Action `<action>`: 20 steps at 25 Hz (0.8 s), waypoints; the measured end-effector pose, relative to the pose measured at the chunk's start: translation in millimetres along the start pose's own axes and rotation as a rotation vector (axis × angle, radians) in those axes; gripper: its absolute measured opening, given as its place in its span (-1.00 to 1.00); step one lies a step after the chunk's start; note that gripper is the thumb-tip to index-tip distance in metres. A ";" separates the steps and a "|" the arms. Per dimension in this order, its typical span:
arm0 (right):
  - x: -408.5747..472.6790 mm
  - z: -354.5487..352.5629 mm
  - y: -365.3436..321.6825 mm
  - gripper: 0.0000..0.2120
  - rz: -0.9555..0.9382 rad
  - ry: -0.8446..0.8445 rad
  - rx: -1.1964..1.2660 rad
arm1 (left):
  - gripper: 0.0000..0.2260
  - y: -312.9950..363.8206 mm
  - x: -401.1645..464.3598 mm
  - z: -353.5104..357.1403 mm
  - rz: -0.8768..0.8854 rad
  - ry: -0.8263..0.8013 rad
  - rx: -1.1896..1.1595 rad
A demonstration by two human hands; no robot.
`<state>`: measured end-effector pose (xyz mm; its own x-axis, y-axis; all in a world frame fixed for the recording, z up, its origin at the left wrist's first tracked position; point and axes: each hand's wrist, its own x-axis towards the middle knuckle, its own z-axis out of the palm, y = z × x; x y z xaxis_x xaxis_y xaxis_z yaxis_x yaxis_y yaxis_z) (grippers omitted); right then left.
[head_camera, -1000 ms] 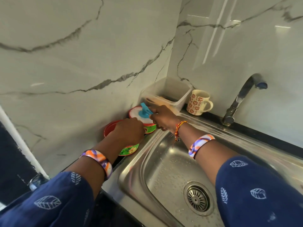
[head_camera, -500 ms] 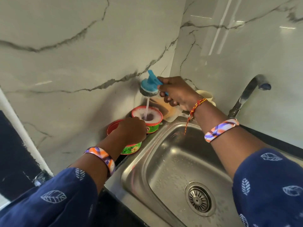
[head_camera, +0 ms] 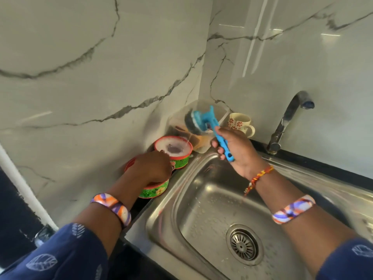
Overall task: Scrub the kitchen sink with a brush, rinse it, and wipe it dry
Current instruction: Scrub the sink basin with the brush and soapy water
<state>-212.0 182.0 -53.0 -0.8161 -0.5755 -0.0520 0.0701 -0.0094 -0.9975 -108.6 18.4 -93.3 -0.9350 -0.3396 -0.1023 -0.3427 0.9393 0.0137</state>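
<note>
In the head view, the right hand (head_camera: 240,152) holds a blue plastic dish brush (head_camera: 203,123) by its handle, above the back left corner of the stainless steel sink (head_camera: 201,209). The left hand (head_camera: 151,168) rests with curled fingers on the rim of a red-rimmed green soap tub (head_camera: 173,150); its grip is unclear.

Black counter (head_camera: 314,161): tubs (head_camera: 177,156), mug (head_camera: 240,123).

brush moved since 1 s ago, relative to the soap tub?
Yes. The brush, gripped by the right hand, was head-down in the soap tub; now it is lifted clear, up and right of it, toward the mug.
</note>
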 end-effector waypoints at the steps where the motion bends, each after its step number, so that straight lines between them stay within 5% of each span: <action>1: -4.9 -14.9 5.0 -0.79 0.055 0.027 0.097 | -0.61 2.5 1.4 -1.0 -0.002 0.009 -0.005; 5: -29.7 -58.4 59.1 -0.72 0.384 0.061 0.467 | -0.50 41.0 6.2 0.5 0.151 0.117 -0.123; 10: -59.2 -40.3 138.3 -0.78 0.744 0.034 0.695 | -0.51 73.2 23.6 25.6 0.218 -0.063 -0.016; 14: -15.0 -30.3 159.3 -0.73 0.737 0.168 0.840 | -0.46 71.4 25.1 42.3 0.092 -0.101 0.023; 17: 42.1 -54.8 154.5 -0.68 0.632 0.271 0.732 | -0.40 71.7 25.4 52.0 0.057 -0.094 0.083; 20: 15.4 -60.0 167.9 -0.71 0.756 0.155 0.621 | -0.41 77.8 24.1 55.6 0.043 -0.063 0.136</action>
<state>-247.2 220.6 -224.2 -0.4957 -0.4937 -0.7145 0.8557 -0.1368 -0.4991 -152.7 86.0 -150.0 -0.9395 -0.2994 -0.1667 -0.2830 0.9522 -0.1149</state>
